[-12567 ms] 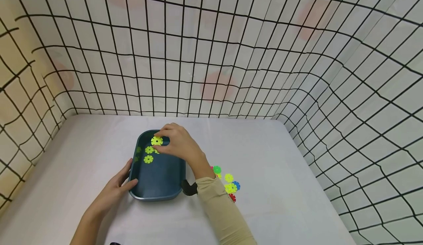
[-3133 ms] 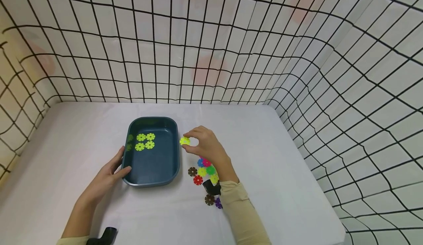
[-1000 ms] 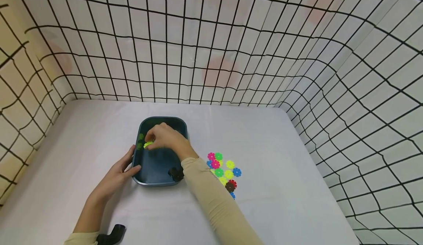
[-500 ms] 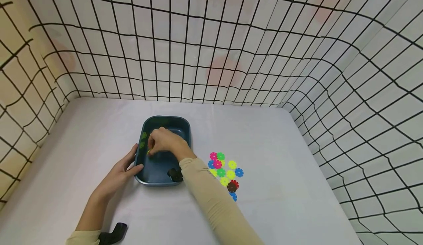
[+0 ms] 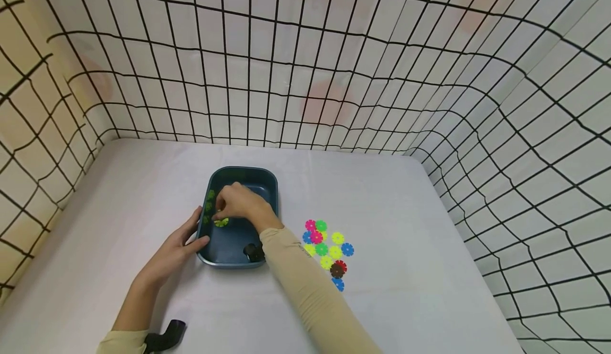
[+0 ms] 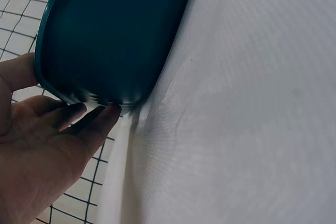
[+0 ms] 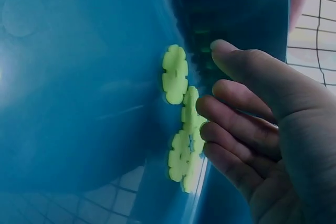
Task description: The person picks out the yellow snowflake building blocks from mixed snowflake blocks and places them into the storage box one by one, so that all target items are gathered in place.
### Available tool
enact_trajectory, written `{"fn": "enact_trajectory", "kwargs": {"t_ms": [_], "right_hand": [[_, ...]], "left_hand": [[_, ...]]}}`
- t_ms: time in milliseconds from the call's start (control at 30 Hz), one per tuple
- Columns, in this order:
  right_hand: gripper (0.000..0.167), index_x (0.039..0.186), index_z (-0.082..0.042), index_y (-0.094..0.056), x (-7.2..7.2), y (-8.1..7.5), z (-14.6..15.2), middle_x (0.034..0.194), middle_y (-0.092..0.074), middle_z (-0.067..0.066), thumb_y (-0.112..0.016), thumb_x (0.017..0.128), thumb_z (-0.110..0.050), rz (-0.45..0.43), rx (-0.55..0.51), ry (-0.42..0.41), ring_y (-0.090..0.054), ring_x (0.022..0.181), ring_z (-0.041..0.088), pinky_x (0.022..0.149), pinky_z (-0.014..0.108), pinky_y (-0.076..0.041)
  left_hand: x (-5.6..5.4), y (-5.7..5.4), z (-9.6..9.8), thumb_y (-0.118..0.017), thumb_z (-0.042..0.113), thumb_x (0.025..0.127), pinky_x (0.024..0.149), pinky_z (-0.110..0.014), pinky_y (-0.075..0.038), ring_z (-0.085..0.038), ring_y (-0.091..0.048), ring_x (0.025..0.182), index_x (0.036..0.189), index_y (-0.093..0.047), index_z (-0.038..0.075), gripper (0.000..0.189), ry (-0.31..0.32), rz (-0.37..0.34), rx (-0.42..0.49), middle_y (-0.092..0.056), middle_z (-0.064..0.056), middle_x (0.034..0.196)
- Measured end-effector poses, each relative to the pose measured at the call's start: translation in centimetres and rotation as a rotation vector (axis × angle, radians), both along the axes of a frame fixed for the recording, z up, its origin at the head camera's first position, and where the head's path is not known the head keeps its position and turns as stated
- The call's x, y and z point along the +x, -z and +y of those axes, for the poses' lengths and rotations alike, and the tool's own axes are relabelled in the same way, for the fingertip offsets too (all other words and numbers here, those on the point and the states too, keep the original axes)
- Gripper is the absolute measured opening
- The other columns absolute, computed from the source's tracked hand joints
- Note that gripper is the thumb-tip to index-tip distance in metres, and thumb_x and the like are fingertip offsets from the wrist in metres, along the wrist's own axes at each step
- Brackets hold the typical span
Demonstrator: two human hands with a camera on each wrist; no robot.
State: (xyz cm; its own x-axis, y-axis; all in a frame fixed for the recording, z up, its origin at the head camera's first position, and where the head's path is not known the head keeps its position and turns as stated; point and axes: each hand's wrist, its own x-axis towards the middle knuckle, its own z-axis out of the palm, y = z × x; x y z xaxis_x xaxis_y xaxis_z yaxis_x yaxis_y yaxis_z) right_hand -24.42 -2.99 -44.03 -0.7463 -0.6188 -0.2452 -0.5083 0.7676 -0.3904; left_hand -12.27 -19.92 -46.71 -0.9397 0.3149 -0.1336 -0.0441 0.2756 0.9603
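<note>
A dark blue-green tray (image 5: pixel 229 247) lies on the white-covered table. My left hand (image 5: pixel 173 249) grips its left side, thumb over the rim and fingers against the outer wall, as the left wrist view shows on the tray (image 6: pixel 115 30). Inside, my right hand (image 5: pixel 241 203) is over a yellow notched disc (image 5: pixel 221 223). In the right wrist view, several yellow discs (image 7: pixel 175 74) lie together on the tray floor near the wall. There my right hand (image 7: pixel 283 124) has its thumb apart from loosely bent fingers, nothing between them, fingertips right at the discs.
To the right of the tray lies a loose group of notched discs in pink, blue, yellow, red, brown and green (image 5: pixel 322 249). Black mesh netting (image 5: pixel 286 78) stands along the back and both sides. A black device (image 5: pixel 167 336) sits at my left wrist.
About three seconds ago my right hand pinched a yellow disc beside the tray. It has carried that disc into the tray and let it go by the others. My left hand keeps its grip.
</note>
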Motion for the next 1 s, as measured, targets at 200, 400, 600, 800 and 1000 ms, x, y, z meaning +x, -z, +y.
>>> {"fn": "enact_trajectory", "kwargs": {"t_ms": [200, 400, 600, 800, 1000], "right_hand": [[0.027, 0.106, -0.021, -0.075, -0.1, -1.1, 0.5, 0.1, -0.072, -0.009, -0.071, 0.088, -0.041, 0.061, -0.014, 0.033, -0.064, 0.087, 0.001, 0.075, 0.015, -0.053], [0.035, 0.115, -0.021, -0.072, 0.1, -1.9, 0.8, 0.106, -0.071, -0.008, -0.069, 0.088, -0.043, 0.088, -0.01, 0.031, -0.063, 0.088, 0.002, 0.077, 0.015, -0.052], [0.039, 0.12, -0.021, -0.07, 0.6, -2.6, 1.4, 0.112, -0.07, -0.009, -0.07, 0.087, -0.043, 0.093, -0.032, 0.039, -0.063, 0.1, 0.004, 0.085, 0.018, -0.052], [0.041, 0.123, -0.019, -0.069, 1.6, -4.7, 2.3, 0.118, -0.07, -0.009, -0.069, 0.089, -0.041, 0.123, -0.102, 0.048, -0.062, 0.11, 0.005, 0.095, 0.019, -0.05], [0.042, 0.122, -0.016, -0.069, 3.3, -7.3, 4.5, 0.118, -0.071, -0.005, -0.071, 0.088, -0.039, 0.212, -0.215, 0.048, -0.062, 0.112, 0.006, 0.098, 0.02, -0.049]], "left_hand": [[0.0, -0.1, 0.1, -0.055, 0.02, 0.099, 0.113, -0.07, -0.013, -0.049, 0.0, 0.149, 0.158, -0.002, 0.013, 0.08, -0.005, -0.004, -0.008, -0.001, -0.019, 0.164], [0.0, -0.1, 0.2, -0.055, 0.02, 0.099, 0.113, -0.07, -0.013, -0.049, 0.001, 0.149, 0.157, -0.001, 0.013, 0.08, -0.005, -0.011, -0.012, 0.0, -0.019, 0.164], [0.0, 0.0, 0.3, -0.056, 0.021, 0.099, 0.113, -0.071, -0.012, -0.049, 0.0, 0.148, 0.157, 0.0, 0.015, 0.081, -0.002, -0.028, -0.021, 0.0, -0.019, 0.164], [0.1, 0.0, 0.5, -0.055, 0.021, 0.099, 0.114, -0.07, -0.013, -0.048, 0.0, 0.149, 0.157, 0.001, 0.016, 0.081, -0.016, -0.033, -0.046, 0.002, -0.015, 0.165], [0.1, 0.1, 0.6, -0.055, 0.022, 0.099, 0.114, -0.07, -0.013, -0.047, 0.0, 0.149, 0.157, 0.001, 0.017, 0.081, -0.02, -0.034, -0.06, 0.003, -0.013, 0.165]]}}
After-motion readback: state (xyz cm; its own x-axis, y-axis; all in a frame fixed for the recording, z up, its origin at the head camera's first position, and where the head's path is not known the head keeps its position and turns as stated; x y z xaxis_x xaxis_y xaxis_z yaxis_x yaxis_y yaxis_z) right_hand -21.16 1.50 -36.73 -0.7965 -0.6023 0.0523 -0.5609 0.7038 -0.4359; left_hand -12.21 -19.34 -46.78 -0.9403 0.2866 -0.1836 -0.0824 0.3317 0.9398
